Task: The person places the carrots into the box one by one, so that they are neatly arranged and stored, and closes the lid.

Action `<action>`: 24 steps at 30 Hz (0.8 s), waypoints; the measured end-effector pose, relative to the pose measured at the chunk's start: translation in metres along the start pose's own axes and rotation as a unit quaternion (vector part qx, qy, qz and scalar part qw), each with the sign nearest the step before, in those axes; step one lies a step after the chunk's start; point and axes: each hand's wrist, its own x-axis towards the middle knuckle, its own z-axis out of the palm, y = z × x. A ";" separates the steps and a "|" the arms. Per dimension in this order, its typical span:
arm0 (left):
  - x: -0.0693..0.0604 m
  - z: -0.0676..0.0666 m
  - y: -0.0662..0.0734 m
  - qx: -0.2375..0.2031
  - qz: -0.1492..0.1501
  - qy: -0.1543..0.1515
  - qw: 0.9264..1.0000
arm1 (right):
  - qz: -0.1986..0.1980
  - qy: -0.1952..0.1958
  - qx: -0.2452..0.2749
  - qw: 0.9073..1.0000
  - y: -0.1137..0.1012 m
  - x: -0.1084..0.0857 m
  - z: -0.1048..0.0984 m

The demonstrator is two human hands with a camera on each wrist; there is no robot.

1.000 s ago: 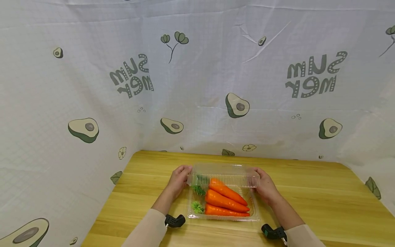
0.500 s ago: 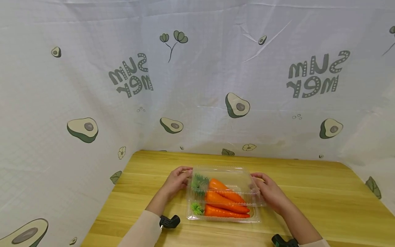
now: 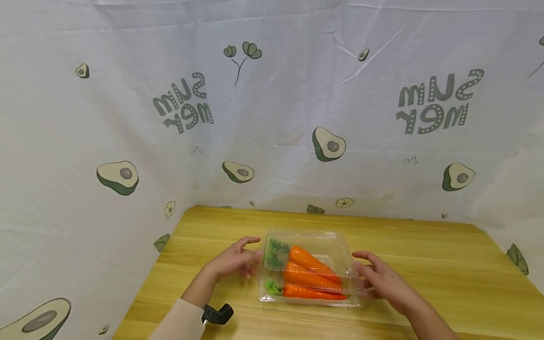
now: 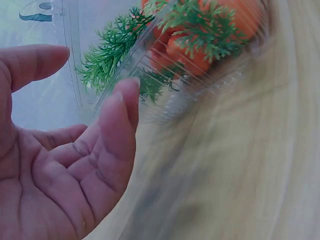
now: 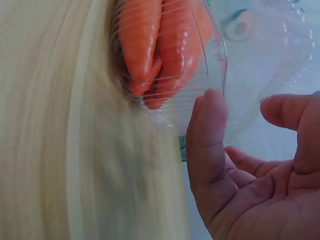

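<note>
A clear plastic clamshell box [image 3: 309,302] sits on the wooden table with three orange carrots [image 3: 314,292] in it. Their leafy green tops [image 4: 117,52] point to the left side. Over most of the carrots slants the hinged lid [image 3: 335,243], its front edge still raised above the base. My left hand [image 3: 234,259] is just off the box's left side, fingers loosely bent and holding nothing. At the right side, my right hand [image 3: 384,279] has relaxed, parted fingers; whether a fingertip touches the plastic [image 5: 220,55], I cannot tell.
The wooden table [image 3: 425,264] reaches back to a white cloth [image 3: 272,104] printed with avocados and lettering. This cloth also hangs along the left and right. A black wrist device [image 3: 218,314] is strapped at the left sleeve.
The lid has come down and forward over the carrots. Both hands have released its sides; the left moved outward to the left, the right outward and toward me.
</note>
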 end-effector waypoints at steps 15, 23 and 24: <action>-0.027 -0.003 0.005 -0.018 -0.084 -0.204 0.975 | -0.016 -0.206 0.089 0.974 0.017 -0.017 -0.008; -0.029 0.002 0.002 -0.036 -0.069 -0.211 0.974 | -0.024 -0.230 0.116 0.966 0.021 -0.015 0.000; -0.029 0.003 0.001 -0.038 -0.064 -0.204 0.976 | -0.028 -0.229 0.121 0.965 0.021 -0.014 0.001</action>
